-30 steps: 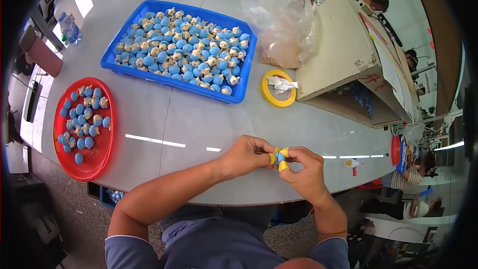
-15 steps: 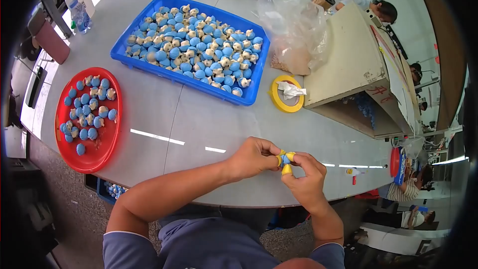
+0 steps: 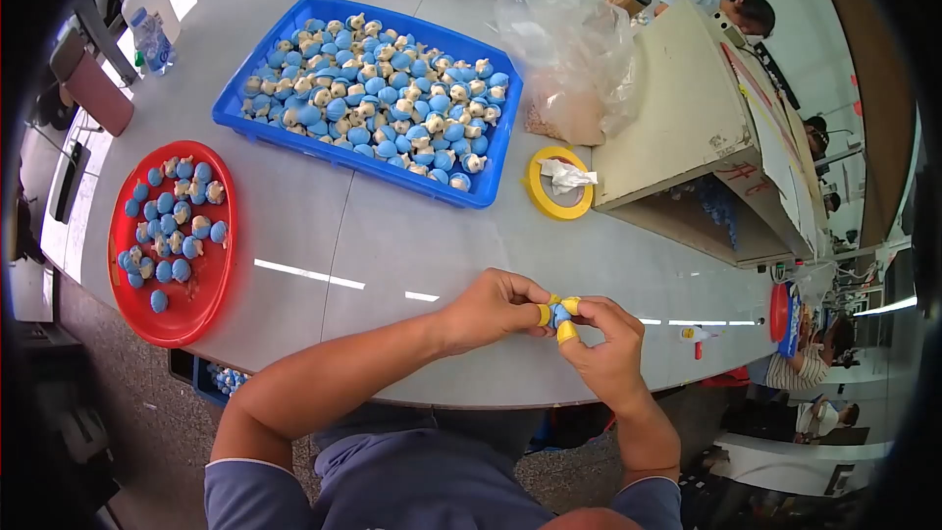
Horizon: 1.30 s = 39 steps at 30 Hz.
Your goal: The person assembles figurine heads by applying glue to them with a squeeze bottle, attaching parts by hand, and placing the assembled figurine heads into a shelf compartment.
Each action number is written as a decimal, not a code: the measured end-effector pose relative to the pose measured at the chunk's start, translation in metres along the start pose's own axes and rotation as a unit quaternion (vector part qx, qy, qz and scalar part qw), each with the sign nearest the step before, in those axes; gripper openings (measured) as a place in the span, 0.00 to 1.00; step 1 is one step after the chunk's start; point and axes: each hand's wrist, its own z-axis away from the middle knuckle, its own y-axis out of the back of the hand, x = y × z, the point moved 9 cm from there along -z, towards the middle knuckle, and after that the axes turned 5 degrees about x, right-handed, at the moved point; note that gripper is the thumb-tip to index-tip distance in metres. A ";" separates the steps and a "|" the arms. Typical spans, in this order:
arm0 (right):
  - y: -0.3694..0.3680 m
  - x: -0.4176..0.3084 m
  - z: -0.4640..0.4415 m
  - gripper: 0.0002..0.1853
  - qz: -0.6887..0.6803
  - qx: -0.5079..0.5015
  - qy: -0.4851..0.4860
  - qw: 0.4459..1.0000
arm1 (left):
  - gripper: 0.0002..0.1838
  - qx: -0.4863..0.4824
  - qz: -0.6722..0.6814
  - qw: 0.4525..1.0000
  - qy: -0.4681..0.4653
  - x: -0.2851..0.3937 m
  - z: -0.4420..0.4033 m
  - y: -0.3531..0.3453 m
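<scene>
Between my two hands I hold a small blue toy figure [image 3: 559, 316] just above the table near its front edge. My left hand [image 3: 491, 312] pinches it from the left with thumb and forefinger. From the other side my right hand [image 3: 610, 344] grips it between thumb and fingers. Yellow finger covers sit on the fingertips of both hands and hide much of the piece. Similar blue and cream figures fill the blue tray [image 3: 339, 152] farther back. More of them lie in the red tray [image 3: 211, 309] on the left.
A yellow tape roll [image 3: 539, 198] with crumpled tissue on it lies beside a cream box [image 3: 677, 137]. Behind the tape stands a clear plastic bag [image 3: 569, 39]. A small glue bottle [image 3: 695, 335] lies to the right. Bottles stand at the far left, and other people sit beyond the box.
Both hands keep their pinch on the blue figure, with only slight finger movement. The camera view has shifted a little.
</scene>
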 end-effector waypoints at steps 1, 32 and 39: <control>0.001 -0.001 0.001 0.15 0.009 0.002 0.007 1.000 | 0.13 -0.004 0.001 1.000 0.001 0.000 0.000 0.000; 0.001 0.010 -0.004 0.15 -0.057 -0.010 -0.008 0.998 | 0.13 -0.055 0.000 0.998 0.028 0.001 0.006 -0.009; -0.025 0.047 0.012 0.15 -0.284 -0.056 -0.109 0.951 | 0.22 -0.019 -0.007 0.999 0.043 0.003 0.007 -0.008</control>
